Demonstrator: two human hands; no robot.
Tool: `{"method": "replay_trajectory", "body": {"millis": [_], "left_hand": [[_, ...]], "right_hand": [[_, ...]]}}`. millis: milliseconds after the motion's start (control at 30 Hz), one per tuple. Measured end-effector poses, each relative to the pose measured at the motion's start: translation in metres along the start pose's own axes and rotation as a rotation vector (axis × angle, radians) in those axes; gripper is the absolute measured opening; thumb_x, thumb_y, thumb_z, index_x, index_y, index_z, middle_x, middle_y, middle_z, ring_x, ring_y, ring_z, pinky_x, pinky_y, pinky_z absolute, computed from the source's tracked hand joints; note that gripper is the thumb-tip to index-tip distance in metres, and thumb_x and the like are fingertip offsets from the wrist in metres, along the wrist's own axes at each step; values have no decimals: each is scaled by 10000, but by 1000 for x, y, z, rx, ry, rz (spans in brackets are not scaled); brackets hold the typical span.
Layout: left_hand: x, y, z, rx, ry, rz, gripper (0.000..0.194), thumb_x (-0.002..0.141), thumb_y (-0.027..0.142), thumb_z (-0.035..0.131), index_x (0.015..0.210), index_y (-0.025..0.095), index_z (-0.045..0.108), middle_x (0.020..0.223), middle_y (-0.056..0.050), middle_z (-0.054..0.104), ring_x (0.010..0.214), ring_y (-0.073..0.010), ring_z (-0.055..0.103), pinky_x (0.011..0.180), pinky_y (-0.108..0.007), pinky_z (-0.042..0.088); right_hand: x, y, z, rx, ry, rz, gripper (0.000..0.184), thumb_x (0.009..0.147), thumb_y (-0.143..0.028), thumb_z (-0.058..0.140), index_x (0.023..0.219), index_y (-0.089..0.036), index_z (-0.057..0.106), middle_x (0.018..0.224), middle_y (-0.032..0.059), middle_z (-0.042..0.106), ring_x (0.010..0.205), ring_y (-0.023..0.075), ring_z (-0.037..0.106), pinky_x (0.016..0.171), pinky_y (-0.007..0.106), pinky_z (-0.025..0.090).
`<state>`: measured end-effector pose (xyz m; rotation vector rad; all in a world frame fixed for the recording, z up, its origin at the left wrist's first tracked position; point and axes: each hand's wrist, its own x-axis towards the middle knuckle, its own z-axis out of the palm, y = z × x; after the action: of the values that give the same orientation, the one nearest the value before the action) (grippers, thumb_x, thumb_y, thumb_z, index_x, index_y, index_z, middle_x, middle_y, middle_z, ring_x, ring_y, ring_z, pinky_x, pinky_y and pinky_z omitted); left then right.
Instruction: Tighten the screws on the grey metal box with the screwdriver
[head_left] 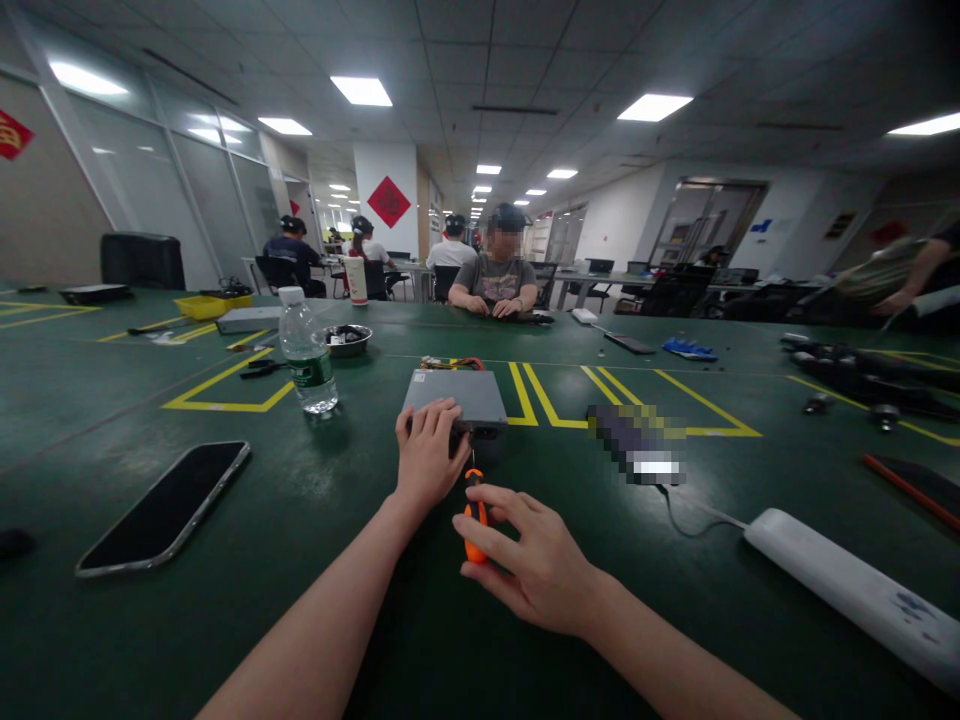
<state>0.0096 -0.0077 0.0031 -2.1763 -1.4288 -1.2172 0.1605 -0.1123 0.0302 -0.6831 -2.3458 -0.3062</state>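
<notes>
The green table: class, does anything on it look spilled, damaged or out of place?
Nothing looks spilled: the bottle stands on its base, and the metal box touched by the left hand shows no obvious damage. The one oddity is the pixelated patch right of the box, which hides detail there.

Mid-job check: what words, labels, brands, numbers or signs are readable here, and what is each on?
None readable enough to quote.
Metal box: pale sticker, too small.
Screwdriver: no text visible.
Bottle: green label, print too small.
Cup: red marking, too small.
Shirt: print, blurred.
Red diamond: marking, too blurred.
Left-edge red diamond: gold marking, cut off.
</notes>
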Motion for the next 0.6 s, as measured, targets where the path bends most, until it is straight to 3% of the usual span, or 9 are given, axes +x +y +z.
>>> {"method": "replay_trajectory", "body": {"millis": [200,433,600], "left_hand": [[0,-1,0,5,-1,6,258,801,282,502,1056,240,517,1199,-46,566,1150,-223,456,1035,-440,196],[0,0,-1,8,-8,-1,253,804,284,501,1051,236,514,1202,-44,564,1142,-216,461,1035,-440,191],[0,0,0,2,-6,3,257,796,277,511,1049,237,518,1200,-43,566,1151,-216,455,1038,-441,189]], "right_hand": [[-7,5,11,118,93,59,275,852,-375,524,981,-157,416,1072,165,573,932,217,600,725,331,521],[-1,1,-1,97,-40,38,302,898,-288,387,1170,-162,417,1132,168,520,969,236,573,743,377,508],[-2,2,5,120,32,68,258,870,-361,488,1034,-170,435,1095,152,550,897,211,597,719,344,513]]}}
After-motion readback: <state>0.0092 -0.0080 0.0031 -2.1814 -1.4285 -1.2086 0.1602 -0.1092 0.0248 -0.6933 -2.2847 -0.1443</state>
